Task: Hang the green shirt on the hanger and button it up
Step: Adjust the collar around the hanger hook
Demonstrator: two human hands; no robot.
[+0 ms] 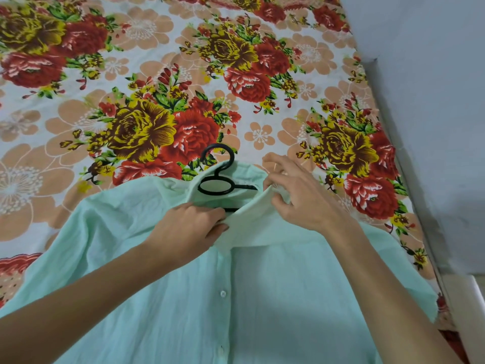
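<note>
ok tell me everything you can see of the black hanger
The hanger is thin, black, probably plastic: a curled hook, an oval ring below it, and arms that vanish under the green shirt. It lies flat inside the collar, hook out on the floral sheet. The left hand and right hand hold the collar, not plainly the hanger.

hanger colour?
Black. The hanger pokes its hook and ring out of the green shirt collar; the head view shows it.
</note>
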